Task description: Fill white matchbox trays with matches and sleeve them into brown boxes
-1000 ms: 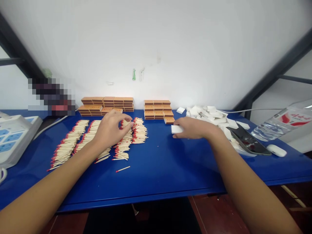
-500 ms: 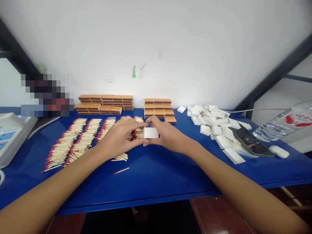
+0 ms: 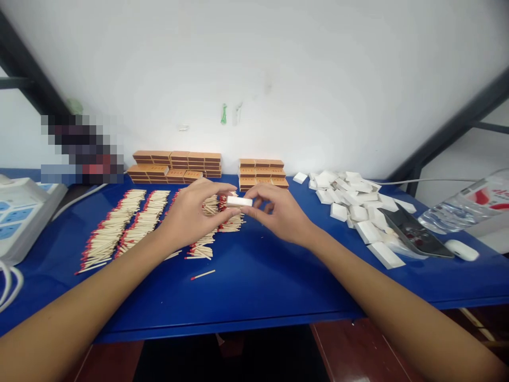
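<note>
A small white matchbox tray (image 3: 239, 201) is held up between my two hands, seen side-on as a thin bar. My left hand (image 3: 194, 209) grips its left end, with the thumb under it and the index finger above. Closed on the right end is my right hand (image 3: 278, 211), its thumb and forefinger pinched there and the other fingers curled. Below and behind the hands lie rows of red-tipped matches (image 3: 203, 241). One loose match (image 3: 203, 275) rests nearer the table's front edge. I cannot see inside the tray.
Orange matchboxes stand in a left stack (image 3: 175, 164) and a right stack (image 3: 262, 172) by the wall. At right are a pile of white trays (image 3: 358, 193), a dark phone (image 3: 413, 233), a white mouse (image 3: 461, 249) and a water bottle (image 3: 457, 207). A power strip (image 3: 24, 212) sits left.
The tray has tipped from showing its broad white face to showing a thin edge. Both hands have turned with it and shifted slightly left and up. The view has swung a little.
</note>
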Tool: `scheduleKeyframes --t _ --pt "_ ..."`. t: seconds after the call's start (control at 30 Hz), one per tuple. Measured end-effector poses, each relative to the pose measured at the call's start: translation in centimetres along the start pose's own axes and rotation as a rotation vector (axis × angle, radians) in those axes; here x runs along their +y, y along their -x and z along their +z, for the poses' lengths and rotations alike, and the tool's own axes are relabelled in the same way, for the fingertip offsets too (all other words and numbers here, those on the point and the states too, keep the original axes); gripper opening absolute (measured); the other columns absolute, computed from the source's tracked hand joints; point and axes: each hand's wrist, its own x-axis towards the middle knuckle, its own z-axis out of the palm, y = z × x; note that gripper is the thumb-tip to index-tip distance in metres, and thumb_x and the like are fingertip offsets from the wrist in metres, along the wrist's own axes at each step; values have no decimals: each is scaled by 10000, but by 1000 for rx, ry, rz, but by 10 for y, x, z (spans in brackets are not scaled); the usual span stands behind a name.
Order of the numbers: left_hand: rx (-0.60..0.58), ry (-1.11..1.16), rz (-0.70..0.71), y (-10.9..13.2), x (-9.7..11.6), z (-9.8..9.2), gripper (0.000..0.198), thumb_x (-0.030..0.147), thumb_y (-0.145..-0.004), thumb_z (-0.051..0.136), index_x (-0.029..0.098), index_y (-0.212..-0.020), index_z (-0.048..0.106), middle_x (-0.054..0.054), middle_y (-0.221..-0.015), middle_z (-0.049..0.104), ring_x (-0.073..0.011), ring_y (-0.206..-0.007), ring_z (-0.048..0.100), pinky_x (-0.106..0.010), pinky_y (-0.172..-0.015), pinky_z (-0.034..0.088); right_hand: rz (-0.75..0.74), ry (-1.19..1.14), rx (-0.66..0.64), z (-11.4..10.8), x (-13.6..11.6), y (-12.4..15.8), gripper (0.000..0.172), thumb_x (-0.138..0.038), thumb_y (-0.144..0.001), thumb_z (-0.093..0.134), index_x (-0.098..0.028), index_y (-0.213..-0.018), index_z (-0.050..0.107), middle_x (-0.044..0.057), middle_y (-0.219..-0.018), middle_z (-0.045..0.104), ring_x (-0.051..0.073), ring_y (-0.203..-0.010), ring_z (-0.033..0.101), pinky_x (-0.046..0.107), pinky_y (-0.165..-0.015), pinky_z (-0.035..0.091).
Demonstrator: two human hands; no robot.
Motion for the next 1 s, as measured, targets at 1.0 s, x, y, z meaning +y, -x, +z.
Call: scheduleKeyframes --t 1.0 --pt "-3 188 -275 -10 -17 -10 395 426 -779 924 230 -1116 856 -64 -1096 847 -251 -947 761 -372 -814 603 -150 194 332 24 -20 12 125 -356 -985 736 -264 -1068 716 67 -1097 650 167 -749 594 361 -691 565"
